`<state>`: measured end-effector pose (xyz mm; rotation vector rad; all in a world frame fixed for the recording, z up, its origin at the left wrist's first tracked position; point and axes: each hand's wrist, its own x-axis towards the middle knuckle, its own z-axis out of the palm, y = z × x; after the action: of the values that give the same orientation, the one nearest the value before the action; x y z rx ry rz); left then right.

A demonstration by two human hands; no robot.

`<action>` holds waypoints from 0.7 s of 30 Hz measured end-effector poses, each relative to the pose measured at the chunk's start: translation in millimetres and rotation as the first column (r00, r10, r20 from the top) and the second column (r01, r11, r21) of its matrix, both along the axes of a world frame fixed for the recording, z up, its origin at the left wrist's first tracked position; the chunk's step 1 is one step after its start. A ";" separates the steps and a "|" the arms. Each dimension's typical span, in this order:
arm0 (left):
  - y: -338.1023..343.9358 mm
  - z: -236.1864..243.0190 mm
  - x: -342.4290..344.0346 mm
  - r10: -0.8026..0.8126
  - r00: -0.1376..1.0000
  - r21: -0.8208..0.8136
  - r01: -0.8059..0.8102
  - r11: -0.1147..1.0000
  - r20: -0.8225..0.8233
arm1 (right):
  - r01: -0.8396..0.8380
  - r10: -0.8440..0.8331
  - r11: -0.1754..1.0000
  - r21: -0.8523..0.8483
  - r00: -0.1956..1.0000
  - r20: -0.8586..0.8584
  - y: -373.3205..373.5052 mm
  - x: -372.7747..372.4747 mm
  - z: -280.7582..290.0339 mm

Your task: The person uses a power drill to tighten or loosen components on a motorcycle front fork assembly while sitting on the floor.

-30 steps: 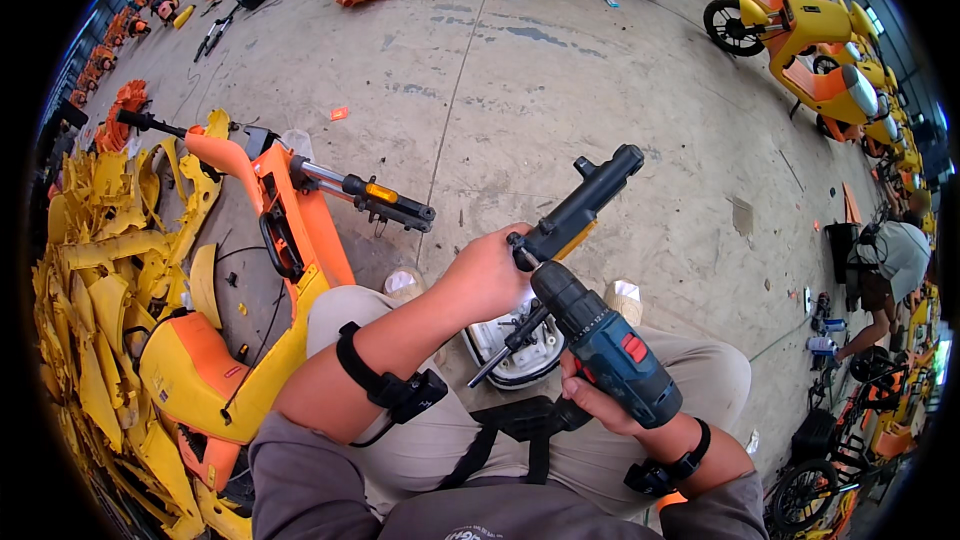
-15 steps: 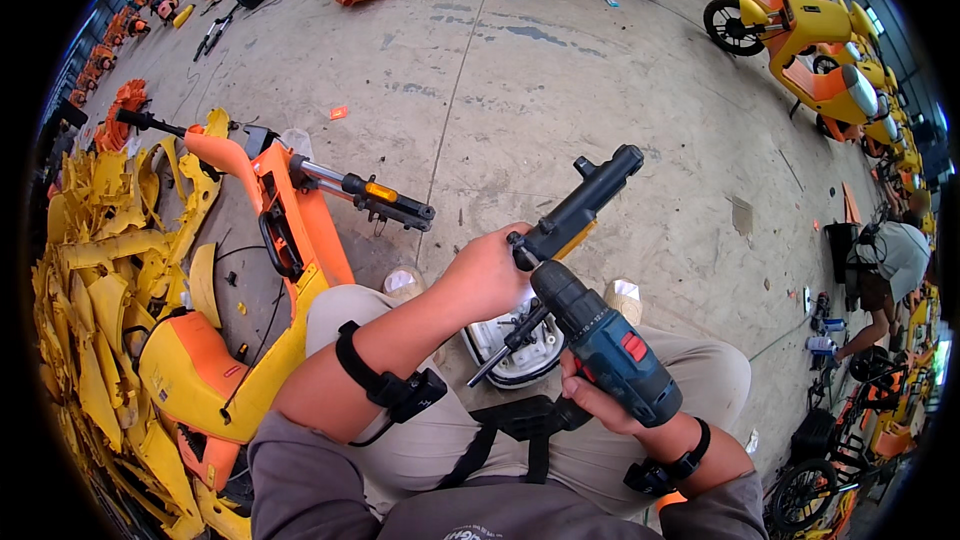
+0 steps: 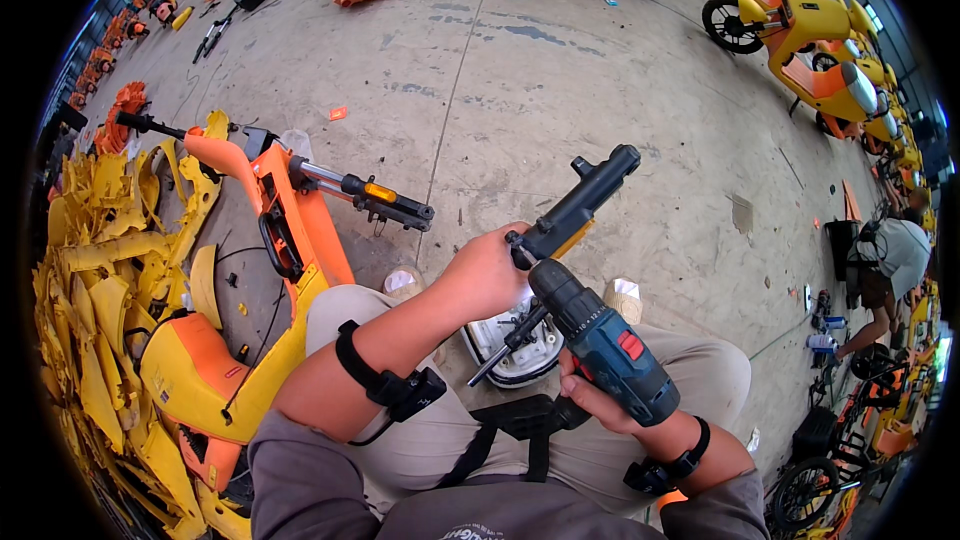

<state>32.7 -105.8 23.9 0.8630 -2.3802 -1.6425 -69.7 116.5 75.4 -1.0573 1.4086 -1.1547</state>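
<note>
1. The right hand (image 3: 600, 403) grips the drill (image 3: 612, 345); just ahead of the drill, the left hand (image 3: 487, 273) is clamped round the near end of a black tubular part (image 3: 583, 202).
2. To me that part looks stiff and fairly heavy, best held there.
3. Well left of the drill lies an orange-and-yellow scooter body (image 3: 305, 312).
</note>
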 end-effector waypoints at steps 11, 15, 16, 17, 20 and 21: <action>0.4 -1.1 0.7 0.008 1.000 -0.021 -0.009 1.000 -0.026 | -0.047 0.047 0.999 -0.009 0.998 -0.048 1.3 -3.1 1.3; 0.5 -1.0 1.5 0.005 1.000 -0.010 -0.005 1.000 -0.027 | -0.024 0.023 1.000 -0.018 0.997 -0.069 -0.6 -1.7 -0.3; 0.4 -1.0 1.7 0.002 1.000 -0.005 -0.003 1.000 -0.012 | -0.019 0.018 1.000 -0.014 0.999 -0.051 -0.6 -1.3 0.3; 0.2 -1.3 1.6 0.002 1.000 -0.004 -0.002 1.000 -0.012 | -0.014 0.014 1.000 -0.011 0.999 -0.033 -0.6 -1.0 0.7; -0.4 -0.7 1.7 -0.003 1.000 -0.011 0.003 1.000 0.003 | -0.009 0.009 1.000 0.001 1.000 -0.008 -0.7 -0.4 1.3; -0.3 -0.1 1.4 -0.001 1.000 -0.005 0.001 1.000 0.017 | -0.009 0.009 1.000 0.001 1.000 -0.009 -0.3 -0.9 0.1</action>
<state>34.2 -106.0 23.9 0.8785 -2.3949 -1.6347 -70.6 116.2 75.5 -1.0678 1.4101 -1.1441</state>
